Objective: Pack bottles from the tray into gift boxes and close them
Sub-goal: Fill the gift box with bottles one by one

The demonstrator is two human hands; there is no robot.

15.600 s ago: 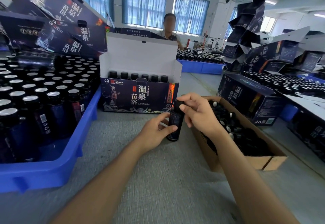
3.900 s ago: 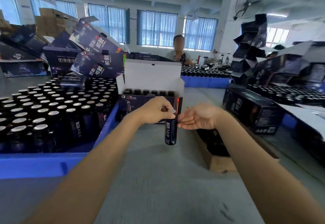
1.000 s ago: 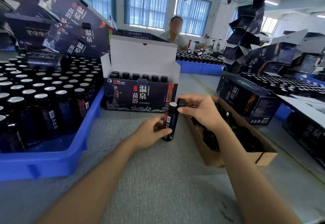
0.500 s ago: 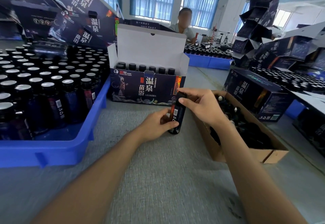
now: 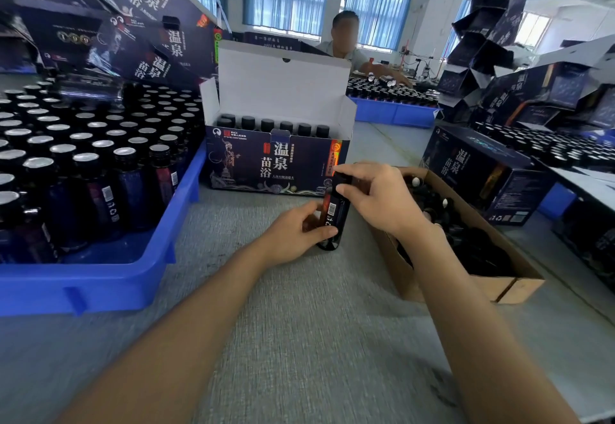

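Observation:
A dark bottle (image 5: 334, 220) stands on the grey table in front of me. My left hand (image 5: 293, 235) grips its lower body, and my right hand (image 5: 376, 197) pinches the black cap on top of it. Behind it stands an open dark gift box (image 5: 266, 164) with its white lid up and a row of black-capped bottles inside. On the left, a blue tray (image 5: 116, 277) holds several silver-topped bottles.
A brown cardboard box (image 5: 499, 285) of black caps lies right of my hands. A closed gift box (image 5: 482, 174) sits further right. Stacked gift boxes (image 5: 149, 34) lean at the back left. A person sits across the table beside another blue tray (image 5: 392, 114).
A second ago the bottle's silver top was bare and my right hand held a cap beside it. Now the black cap sits on the bottle under my right fingers.

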